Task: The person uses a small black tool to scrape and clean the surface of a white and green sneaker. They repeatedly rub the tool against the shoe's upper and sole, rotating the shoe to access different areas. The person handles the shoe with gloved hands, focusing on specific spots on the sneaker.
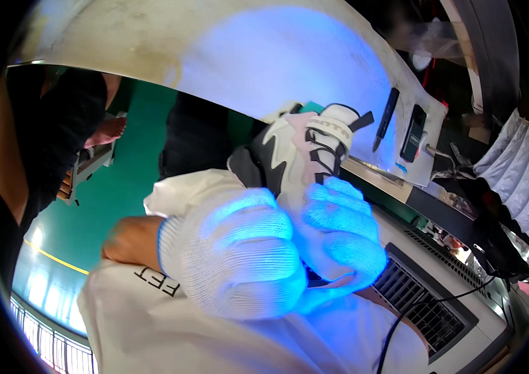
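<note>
A white sneaker (286, 153) with black and pink panels and dark laces points its toe end toward me, at the near edge of the table. White knit gloves cover both hands, and blue light falls on them. My right hand (342, 234) is closed, its fingers wrapped over the sneaker's toe end. Beside it my left hand (239, 255) makes a fist close against the sneaker. The glove hides its fingertips and whatever lies inside them. The sneaker's toe is covered by the two hands.
A blue-lit pale table (277, 56) stretches ahead, bearing a slim black pen-like tool (387, 118) and a black handheld device (413, 134). At right are a vented grey machine (430, 302), a black cable (391, 340) and a white pleated hose (520, 181). Another person's dark-clothed leg (68, 118) shows at left.
</note>
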Available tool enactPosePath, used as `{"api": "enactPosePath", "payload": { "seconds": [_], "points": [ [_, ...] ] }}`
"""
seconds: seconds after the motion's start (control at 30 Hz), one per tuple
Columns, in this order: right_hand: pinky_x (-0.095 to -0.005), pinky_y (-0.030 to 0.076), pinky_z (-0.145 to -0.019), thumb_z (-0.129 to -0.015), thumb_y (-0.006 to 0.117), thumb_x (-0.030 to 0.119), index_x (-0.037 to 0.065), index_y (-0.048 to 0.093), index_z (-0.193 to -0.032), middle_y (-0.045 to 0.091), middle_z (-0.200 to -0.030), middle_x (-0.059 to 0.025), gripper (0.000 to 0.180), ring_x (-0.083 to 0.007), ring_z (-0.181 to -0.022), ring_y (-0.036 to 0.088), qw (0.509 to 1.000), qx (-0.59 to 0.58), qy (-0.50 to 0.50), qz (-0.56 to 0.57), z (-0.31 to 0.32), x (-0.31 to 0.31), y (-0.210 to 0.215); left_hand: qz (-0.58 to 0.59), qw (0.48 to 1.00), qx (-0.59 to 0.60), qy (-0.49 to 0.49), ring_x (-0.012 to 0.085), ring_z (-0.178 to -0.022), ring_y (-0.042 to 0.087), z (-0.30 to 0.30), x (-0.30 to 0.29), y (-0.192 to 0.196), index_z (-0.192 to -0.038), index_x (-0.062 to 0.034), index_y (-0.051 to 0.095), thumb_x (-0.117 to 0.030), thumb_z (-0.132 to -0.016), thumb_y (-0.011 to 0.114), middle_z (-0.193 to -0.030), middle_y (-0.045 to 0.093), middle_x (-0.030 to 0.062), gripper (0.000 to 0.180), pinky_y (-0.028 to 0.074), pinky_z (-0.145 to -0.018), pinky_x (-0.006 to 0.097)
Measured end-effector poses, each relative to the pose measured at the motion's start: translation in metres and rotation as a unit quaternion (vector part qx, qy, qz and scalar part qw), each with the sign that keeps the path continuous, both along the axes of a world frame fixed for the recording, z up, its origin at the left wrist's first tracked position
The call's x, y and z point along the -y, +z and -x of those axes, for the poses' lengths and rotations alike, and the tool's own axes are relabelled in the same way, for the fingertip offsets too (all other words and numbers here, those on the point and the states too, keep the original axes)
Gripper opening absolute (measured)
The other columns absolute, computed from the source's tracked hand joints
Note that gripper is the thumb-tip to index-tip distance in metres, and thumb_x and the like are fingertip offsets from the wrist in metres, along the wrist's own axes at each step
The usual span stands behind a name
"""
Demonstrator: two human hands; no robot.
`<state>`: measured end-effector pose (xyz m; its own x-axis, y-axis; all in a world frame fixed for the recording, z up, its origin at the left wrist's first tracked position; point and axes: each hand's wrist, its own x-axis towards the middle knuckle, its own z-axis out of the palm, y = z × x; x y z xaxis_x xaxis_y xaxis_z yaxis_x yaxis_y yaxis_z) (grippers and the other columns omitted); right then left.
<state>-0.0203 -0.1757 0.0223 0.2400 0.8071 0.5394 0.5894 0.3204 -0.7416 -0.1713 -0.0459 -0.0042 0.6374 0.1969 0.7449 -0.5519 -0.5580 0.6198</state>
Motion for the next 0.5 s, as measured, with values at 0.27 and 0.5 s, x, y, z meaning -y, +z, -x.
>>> {"api": "enactPosePath", "payload": {
  "seconds": [0.27, 0.5],
  "points": [
    [-0.0625, 0.056, -0.105, -0.094, 0.082, 0.059, -0.004, 0.066, -0.128, 0.074, -0.125, -0.0298, 0.073, -0.0477, -0.118, 0.074, 0.999, -0.033, -0.011, 0.004, -0.024, 0.035, -0.003, -0.012, 1.000, -0.001, -0.012, 0.0224, -0.083, 0.067, -0.053, 0.003, 0.015, -0.095, -0.0133, 0.068, -0.024, -0.089, 0.082, -0.097, 0.062, 0.0045, 0.019, 0.054, -0.066, 0.036],
    [-0.0625, 0.057, -0.105, -0.092, 0.085, 0.053, -0.003, 0.065, -0.125, 0.074, -0.124, -0.0292, 0.068, -0.0471, -0.118, 0.075, 0.998, -0.054, -0.022, -0.007, -0.028, 0.047, -0.005, 0.069, 0.979, -0.171, -0.083, 0.0262, -0.081, 0.070, -0.063, 0.003, 0.027, -0.089, -0.0173, 0.070, -0.026, -0.078, 0.092, -0.092, 0.063, 0.0053, 0.026, 0.055, -0.062, 0.039]
  ]
}}
